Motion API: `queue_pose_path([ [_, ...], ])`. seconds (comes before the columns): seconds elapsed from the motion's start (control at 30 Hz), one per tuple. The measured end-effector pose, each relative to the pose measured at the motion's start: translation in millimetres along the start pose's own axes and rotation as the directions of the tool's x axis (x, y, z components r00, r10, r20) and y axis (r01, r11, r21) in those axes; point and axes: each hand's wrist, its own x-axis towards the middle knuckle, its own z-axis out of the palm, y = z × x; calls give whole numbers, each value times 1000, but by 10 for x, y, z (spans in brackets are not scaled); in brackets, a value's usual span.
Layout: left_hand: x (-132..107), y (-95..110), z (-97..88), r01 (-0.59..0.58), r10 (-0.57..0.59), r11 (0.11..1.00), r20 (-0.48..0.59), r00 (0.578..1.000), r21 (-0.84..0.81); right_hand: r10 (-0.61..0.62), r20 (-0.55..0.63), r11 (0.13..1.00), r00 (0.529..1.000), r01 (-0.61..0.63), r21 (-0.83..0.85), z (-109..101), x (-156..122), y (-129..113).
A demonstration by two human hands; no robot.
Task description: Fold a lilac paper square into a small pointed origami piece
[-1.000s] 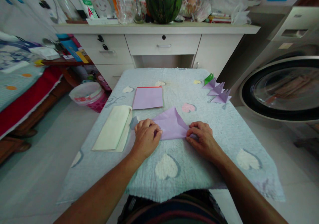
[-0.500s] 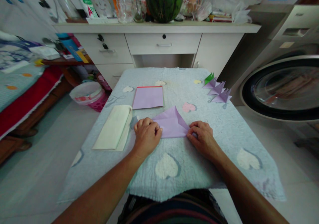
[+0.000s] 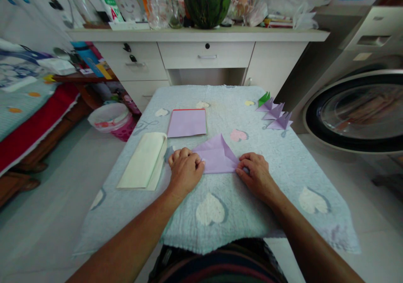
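A lilac sheet of paper point(image 3: 217, 155), folded into a triangle, lies on the pale blue cloth-covered table point(image 3: 220, 199). My left hand point(image 3: 185, 170) is curled, its fingertips pinching the paper's left corner. My right hand point(image 3: 256, 174) presses down on the right corner with bent fingers. Both hands rest on the cloth.
A stack of lilac square sheets point(image 3: 187, 122) lies behind the hands, a cream folded packet point(image 3: 144, 161) to the left. Several folded lilac and green paper pieces point(image 3: 273, 111) sit at the back right. A desk with drawers point(image 3: 204, 56) stands behind, a washing machine point(image 3: 359, 106) on the right.
The near edge of the folded paper has been flattened a little further. Both hands stay at its corners, shifted very slightly away from me.
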Motion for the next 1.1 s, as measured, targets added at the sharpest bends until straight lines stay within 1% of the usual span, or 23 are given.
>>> queue_pose_path([
  [0.17,2,4,15,12,-12,1000,3,1000,14,3,0,1000,1000,-3,2,-8,1,-14],
  [0.27,1,5,22,19,-18,1000,-19,1000,13,9,2,1000,1000,-9,6,-11,-3,-18],
  [0.37,-8,12,22,-9,8,1000,-48,999,-10,11,5,1000,1000,-11,10,-8,-6,-11],
  [0.47,-11,19,16,-79,76,995,-58,995,-58,6,10,1000,1000,-6,14,-5,-7,-3],
  [0.53,-2,13,18,-163,159,983,-46,986,-87,8,15,1000,1000,-8,14,-4,-6,-2],
  [0.57,5,7,22,-216,214,971,-31,976,-99,10,16,1000,1000,-10,12,-4,-6,-4],
  [0.63,20,-9,34,-333,336,936,7,942,-113,15,15,1000,1000,-16,9,-5,-5,-10],
  [0.7,22,-13,41,-422,427,902,46,903,-86,17,8,1000,1000,-17,5,-6,-5,-16],
  [0.77,-6,11,29,-469,468,883,84,880,-11,15,-3,1000,1000,-15,-2,-5,-6,-16],
  [0.83,-69,70,-4,-486,475,870,123,871,80,7,-10,1000,1000,-7,-8,-1,-7,-10],
  [0.9,-157,149,-48,-482,461,863,152,874,155,1,-18,1000,1000,-2,-14,7,-7,0],
  [1.0,-282,254,-100,-468,449,862,134,884,195,1,-27,1000,1000,-1,-24,18,-5,12],
  [1.1,-352,298,-111,-468,444,860,153,883,203,0,-22,1000,1000,-1,-28,26,-1,15],
])
